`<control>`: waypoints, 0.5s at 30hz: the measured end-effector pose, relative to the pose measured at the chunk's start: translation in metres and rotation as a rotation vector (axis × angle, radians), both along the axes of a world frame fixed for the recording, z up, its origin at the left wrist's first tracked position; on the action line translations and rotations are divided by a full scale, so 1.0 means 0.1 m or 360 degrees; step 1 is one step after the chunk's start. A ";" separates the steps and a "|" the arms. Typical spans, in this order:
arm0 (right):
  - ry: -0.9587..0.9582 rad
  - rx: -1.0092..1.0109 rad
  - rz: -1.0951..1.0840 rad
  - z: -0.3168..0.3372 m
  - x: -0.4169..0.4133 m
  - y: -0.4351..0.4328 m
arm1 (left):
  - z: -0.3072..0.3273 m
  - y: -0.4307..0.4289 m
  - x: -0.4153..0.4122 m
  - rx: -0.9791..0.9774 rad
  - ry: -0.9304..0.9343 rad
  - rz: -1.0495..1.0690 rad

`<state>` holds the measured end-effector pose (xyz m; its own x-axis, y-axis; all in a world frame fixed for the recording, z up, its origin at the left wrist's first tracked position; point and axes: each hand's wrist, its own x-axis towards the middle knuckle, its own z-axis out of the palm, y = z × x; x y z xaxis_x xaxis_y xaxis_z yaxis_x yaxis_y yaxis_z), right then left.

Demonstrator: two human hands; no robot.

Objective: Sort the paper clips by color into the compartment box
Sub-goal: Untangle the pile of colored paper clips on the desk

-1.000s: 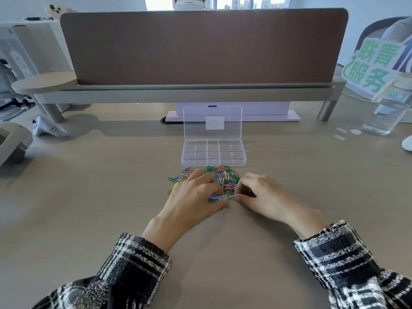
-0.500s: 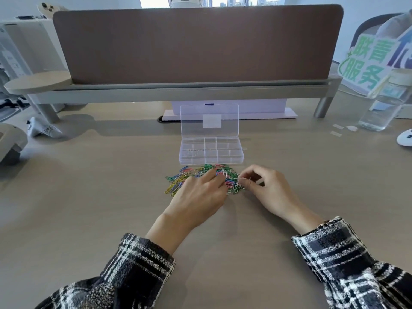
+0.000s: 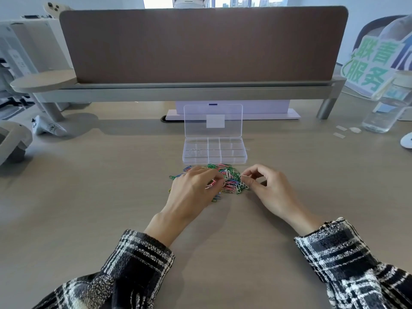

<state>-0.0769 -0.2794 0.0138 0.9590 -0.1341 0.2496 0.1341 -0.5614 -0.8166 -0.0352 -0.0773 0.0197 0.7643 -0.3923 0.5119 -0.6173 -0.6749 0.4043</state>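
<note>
Head view: right hand (image 3: 270, 189) pinches thin white wire clip (image 3: 243, 175).

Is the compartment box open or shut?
Open. The box has its clear lid standing upright behind the compartments.

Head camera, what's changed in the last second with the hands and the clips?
The right hand lifted off the paper clip pile, pinching a pale clip. The left hand slid onto the pile and now pinches a pink clip. The compartment box stayed open, unmoved.
</note>
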 end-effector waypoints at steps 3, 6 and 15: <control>-0.0023 0.0129 0.0097 0.03 0.00 0.07 | 0.05 -0.04 0.01 -0.0411 0.0557 -0.0068; -0.0044 0.0252 0.0194 0.06 0.03 0.14 | 0.09 -0.07 0.03 -0.0643 0.0857 -0.0136; -0.0133 0.0496 0.0091 0.02 0.13 0.23 | 0.07 -0.06 0.06 -0.0785 0.1070 -0.0152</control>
<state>-0.0638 -0.2559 0.0153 0.9452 -0.1627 0.2831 0.2319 -0.2758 -0.9328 -0.0290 -0.0828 0.0270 0.9427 -0.3216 0.0888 -0.1846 -0.2810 0.9418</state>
